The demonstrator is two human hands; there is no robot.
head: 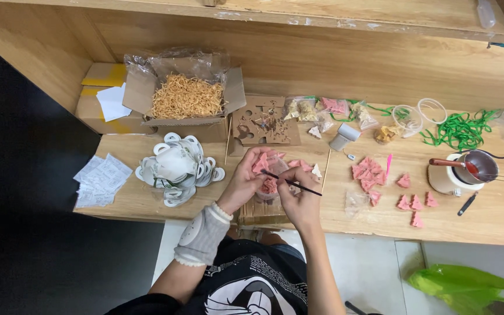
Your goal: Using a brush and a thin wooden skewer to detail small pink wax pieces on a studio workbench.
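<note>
Right hand [300,195] pinching thin black brush [291,183], tip up-left toward pink piece [269,185] in curled left hand [245,181].

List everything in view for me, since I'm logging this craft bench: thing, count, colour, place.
cardboard box of shredded filler: one, brown with straw-yellow shreds, back left
white tags: a pile, left of hands
paper slips: several, white, far left edge
pink triangular pieces: many, loose, right of hands
green cord: a tangle, back right
small pot: one, red liquid inside, far right
left hand: holds pink piece
right hand: grip on thin black stick
</note>
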